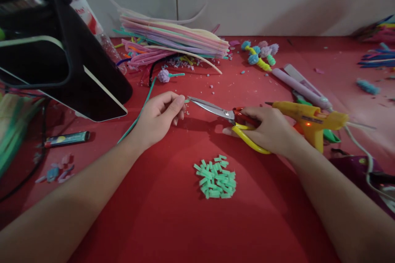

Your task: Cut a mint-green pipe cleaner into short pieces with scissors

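My left hand pinches a long green pipe cleaner; its short tip sticks out past my fingertips, and the rest trails back to the left. My right hand grips scissors with yellow and red handles. The blades point left and their tips sit right at the green tip. A pile of several short green cut pieces lies on the red table in front of me, between my forearms.
A yellow glue gun with a lit red light stands just right of my right hand. A stack of pastel pipe cleaners lies at the back. Pom-pom shapes, a purple tool, a black device and a lighter surround the work area.
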Action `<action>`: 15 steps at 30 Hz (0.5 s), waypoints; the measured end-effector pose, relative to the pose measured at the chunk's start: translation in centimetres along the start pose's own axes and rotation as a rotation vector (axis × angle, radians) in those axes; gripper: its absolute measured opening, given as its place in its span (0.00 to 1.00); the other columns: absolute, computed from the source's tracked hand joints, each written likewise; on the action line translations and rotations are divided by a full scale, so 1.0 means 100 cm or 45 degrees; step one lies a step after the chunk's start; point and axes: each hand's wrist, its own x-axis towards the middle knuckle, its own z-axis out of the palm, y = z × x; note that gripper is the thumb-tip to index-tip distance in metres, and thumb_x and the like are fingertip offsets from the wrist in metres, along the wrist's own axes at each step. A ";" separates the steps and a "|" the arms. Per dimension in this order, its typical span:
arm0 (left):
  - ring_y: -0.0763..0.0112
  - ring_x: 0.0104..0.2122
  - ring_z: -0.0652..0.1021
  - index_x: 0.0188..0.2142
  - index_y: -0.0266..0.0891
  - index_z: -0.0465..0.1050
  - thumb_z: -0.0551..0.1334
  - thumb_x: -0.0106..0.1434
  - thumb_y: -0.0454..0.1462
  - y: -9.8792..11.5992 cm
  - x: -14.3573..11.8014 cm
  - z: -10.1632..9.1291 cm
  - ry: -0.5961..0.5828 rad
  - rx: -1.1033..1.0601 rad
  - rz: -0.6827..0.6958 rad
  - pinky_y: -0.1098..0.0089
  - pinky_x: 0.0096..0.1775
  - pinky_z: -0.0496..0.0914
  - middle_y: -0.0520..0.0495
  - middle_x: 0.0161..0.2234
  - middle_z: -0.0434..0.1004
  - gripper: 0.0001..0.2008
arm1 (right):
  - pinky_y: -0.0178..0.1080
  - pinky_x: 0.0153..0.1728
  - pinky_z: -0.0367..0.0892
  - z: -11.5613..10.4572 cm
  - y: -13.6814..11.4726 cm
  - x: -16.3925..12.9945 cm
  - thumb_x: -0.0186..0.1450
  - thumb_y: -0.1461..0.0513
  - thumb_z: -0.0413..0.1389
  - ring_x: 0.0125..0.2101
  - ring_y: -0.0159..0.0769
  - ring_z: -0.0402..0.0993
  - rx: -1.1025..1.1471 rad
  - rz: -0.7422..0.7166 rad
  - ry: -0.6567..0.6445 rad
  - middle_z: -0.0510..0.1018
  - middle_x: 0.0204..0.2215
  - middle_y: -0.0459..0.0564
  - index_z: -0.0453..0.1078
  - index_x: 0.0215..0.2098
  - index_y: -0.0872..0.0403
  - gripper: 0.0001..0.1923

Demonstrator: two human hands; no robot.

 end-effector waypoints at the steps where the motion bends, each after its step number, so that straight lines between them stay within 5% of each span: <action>1: 0.79 0.20 0.70 0.28 0.38 0.71 0.60 0.69 0.45 0.000 0.000 0.000 -0.002 -0.001 0.004 0.77 0.23 0.65 0.51 0.23 0.73 0.16 | 0.38 0.24 0.49 0.000 0.000 0.000 0.52 0.33 0.57 0.22 0.29 0.48 0.000 -0.001 -0.005 0.53 0.17 0.41 0.52 0.20 0.50 0.34; 15: 0.79 0.19 0.69 0.28 0.39 0.71 0.60 0.69 0.44 0.000 0.001 0.000 0.010 -0.027 -0.026 0.76 0.21 0.64 0.51 0.23 0.73 0.15 | 0.40 0.24 0.49 0.002 0.002 0.004 0.51 0.29 0.54 0.22 0.31 0.48 -0.041 0.039 -0.002 0.54 0.17 0.42 0.55 0.19 0.50 0.35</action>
